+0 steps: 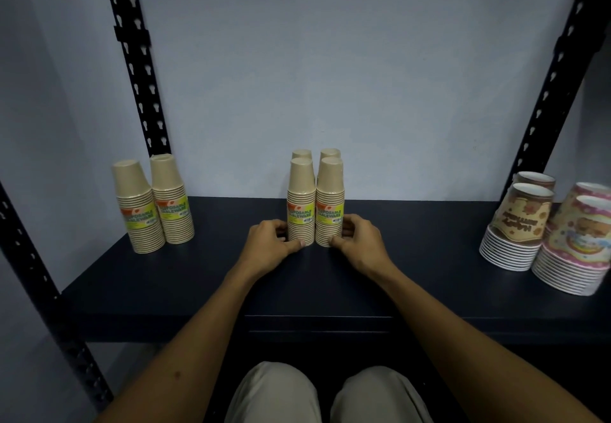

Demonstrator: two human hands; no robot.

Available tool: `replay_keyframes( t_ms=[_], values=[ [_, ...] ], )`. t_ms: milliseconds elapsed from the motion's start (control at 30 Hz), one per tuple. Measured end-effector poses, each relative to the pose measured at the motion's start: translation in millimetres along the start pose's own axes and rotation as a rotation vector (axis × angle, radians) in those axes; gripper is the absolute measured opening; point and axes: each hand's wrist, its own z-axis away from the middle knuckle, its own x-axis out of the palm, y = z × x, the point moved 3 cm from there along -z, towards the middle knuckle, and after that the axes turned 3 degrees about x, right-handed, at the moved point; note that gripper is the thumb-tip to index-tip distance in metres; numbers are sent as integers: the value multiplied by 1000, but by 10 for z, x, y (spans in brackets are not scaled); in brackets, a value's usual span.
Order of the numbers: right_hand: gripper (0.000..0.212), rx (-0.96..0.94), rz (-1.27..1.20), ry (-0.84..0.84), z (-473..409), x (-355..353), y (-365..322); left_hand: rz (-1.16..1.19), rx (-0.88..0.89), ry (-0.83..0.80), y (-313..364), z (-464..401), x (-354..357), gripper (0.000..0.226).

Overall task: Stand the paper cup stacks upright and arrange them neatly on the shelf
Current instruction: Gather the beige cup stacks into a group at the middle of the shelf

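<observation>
Four brown cup stacks [315, 204] are seen in the head view, standing upright in a tight block at the middle of the shelf [413, 257]. The front left stack is held low at its base by the left hand [271, 241], the front right stack by the right hand [358, 241]; the fingers are curled around the bases. Two more brown stacks [153, 206] stand at the left, patterned stacks [545, 227] at the right. Light, thin, easily crushed and tippable goods are judged; a low grip is best.
</observation>
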Motion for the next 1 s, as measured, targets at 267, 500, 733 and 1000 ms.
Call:
replay_keyframes(
  t_ms=[267, 500, 733, 1000],
  values=[
    [50, -8, 29, 16, -15, 3, 10, 8, -6, -3, -33, -16, 8, 44],
    [48, -17, 44, 27, 2, 1, 3, 1, 14, 2, -33, -15, 12, 39],
    [47, -16, 48, 24, 2, -3, -6, -51, 46, -8, -39, -14, 8, 36],
    [48, -5, 80, 42, 8, -12, 5, -119, 82, 1, -27, -22, 23, 38]
  ],
)
